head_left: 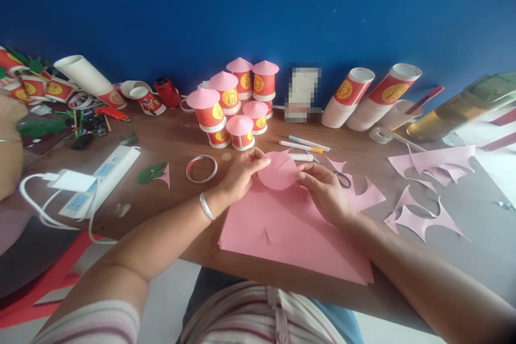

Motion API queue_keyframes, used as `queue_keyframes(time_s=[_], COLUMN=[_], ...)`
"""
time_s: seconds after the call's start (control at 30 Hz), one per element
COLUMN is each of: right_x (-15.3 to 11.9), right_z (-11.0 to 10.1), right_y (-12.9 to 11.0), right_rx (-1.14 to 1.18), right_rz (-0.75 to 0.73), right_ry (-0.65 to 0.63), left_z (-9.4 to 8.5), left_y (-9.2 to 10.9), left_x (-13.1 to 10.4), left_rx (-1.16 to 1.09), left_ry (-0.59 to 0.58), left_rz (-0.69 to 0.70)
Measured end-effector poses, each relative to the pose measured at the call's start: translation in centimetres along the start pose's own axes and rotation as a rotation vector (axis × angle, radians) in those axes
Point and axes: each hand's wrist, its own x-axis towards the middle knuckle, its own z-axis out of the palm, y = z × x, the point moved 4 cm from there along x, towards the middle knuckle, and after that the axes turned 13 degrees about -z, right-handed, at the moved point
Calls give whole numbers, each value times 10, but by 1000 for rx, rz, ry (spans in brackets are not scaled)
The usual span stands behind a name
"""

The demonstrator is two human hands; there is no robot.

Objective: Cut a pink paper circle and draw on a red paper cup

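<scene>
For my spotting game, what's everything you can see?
Wall: one, blue, behind
Table: one, brown, below
Paper: stack, pink, near edge
Circle: one, pink, between hands
Roofed cups: six, red-pink, back middle
Cup stacks: three, red-white, back
Loose cups: some, red, back left
Pens: two, white, middle
Scissors: one, dark, by right hand
Scraps: many, pink, right
Tape: one, whitish, back right
Bottle: one, yellowish, far right
Ring: one, red-white, left
Power strip: one, white-blue, left
Charger: one, white, on strip
Cutouts: some, green, left
Blurred thing: one, whitish, back
Other person's arm: one, far left
Bracelet: one, silver, left wrist
Left hand: one, bare, on circle
Right hand: one, bare, on circle
</scene>
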Motion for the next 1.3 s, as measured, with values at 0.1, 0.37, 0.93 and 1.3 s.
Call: queue_keyframes(time_s=[0.1,0.37,0.93,1.3], right_x=[-2,-7,-2,-2], right_z=[4,5,2,4], right_y=[1,-24,-4,5], right_rx=[-80,-643,-222,76], right_rz=[-11,-659,101,182], right_ry=[-96,-113,-24,-23], left_z=[0,7,14,16], left_y=[1,-3,-3,-3], left_x=[-3,-4,-10,-11], left_rx=[82,101,307,355], left_ry=[50,6,-183,-239], left_rz=[58,-2,-35,-2])
